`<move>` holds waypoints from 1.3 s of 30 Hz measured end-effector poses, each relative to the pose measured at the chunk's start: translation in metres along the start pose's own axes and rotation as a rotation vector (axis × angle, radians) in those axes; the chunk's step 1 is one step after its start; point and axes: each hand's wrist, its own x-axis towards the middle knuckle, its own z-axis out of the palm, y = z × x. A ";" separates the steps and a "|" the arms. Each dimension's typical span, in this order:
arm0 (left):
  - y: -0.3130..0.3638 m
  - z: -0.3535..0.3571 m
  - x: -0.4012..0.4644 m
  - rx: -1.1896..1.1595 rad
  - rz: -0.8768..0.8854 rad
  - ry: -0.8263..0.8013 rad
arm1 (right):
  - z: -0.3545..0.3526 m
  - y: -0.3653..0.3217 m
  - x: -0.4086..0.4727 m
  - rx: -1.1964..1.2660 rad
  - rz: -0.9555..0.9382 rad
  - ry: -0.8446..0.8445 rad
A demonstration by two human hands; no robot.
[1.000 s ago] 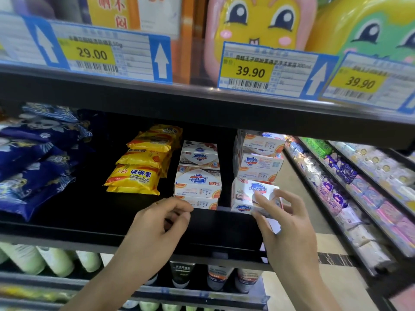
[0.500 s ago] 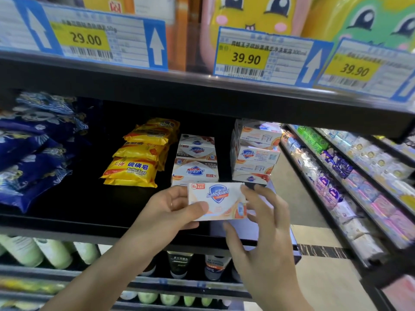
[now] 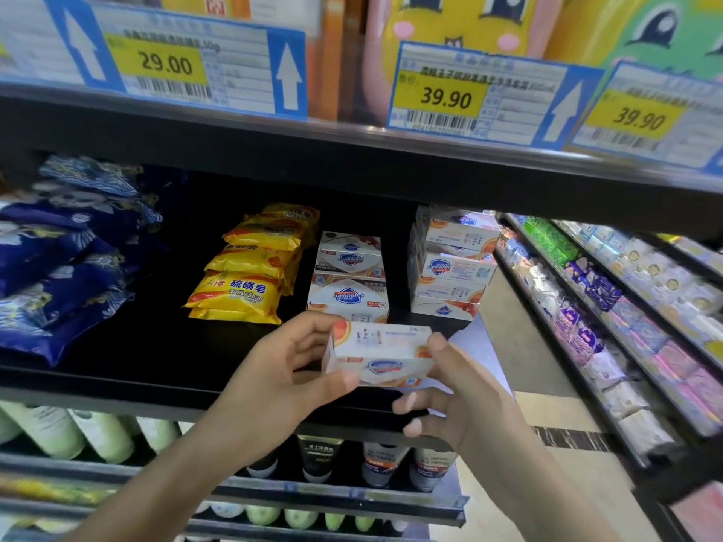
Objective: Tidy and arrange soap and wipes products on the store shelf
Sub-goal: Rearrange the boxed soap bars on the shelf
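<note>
I hold a white and orange Safeguard soap box [image 3: 378, 354] in front of the black shelf [image 3: 117, 385], just above its front edge. My left hand [image 3: 281, 369] grips the box's left end, thumb underneath. My right hand [image 3: 450, 400] pinches its right end with the thumb on top. Behind it stand two stacks of the same soap: a middle stack [image 3: 348, 283] and a taller right stack [image 3: 450, 264]. Yellow sulfur soap packs [image 3: 246, 275] lie piled to the left. Dark blue wipes packs [image 3: 62, 252] fill the far left.
Price tags [image 3: 461, 91] line the upper shelf edge, with cartoon bottles above. Tubes and bottles [image 3: 352, 459] stand on the shelf below. Another aisle shelf with small wrapped packs [image 3: 610, 307] runs along the right. Bare black shelf lies before the yellow packs.
My right hand lifted a soap box from the bottom front of the right stack. Both hands then took it and turned it, so its front label tilted from facing me to its long side up.
</note>
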 end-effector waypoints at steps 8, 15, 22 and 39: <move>-0.007 -0.001 -0.007 0.054 0.073 -0.042 | -0.009 0.001 0.003 0.129 0.063 -0.196; -0.011 -0.009 -0.001 -0.031 -0.123 0.107 | -0.009 0.006 0.003 0.048 -0.139 -0.113; 0.008 -0.008 0.006 -0.331 -0.443 0.105 | -0.003 0.009 -0.001 -0.241 -0.367 -0.118; 0.010 -0.009 -0.002 -0.131 -0.177 -0.101 | -0.003 0.011 -0.001 -0.345 -0.346 -0.108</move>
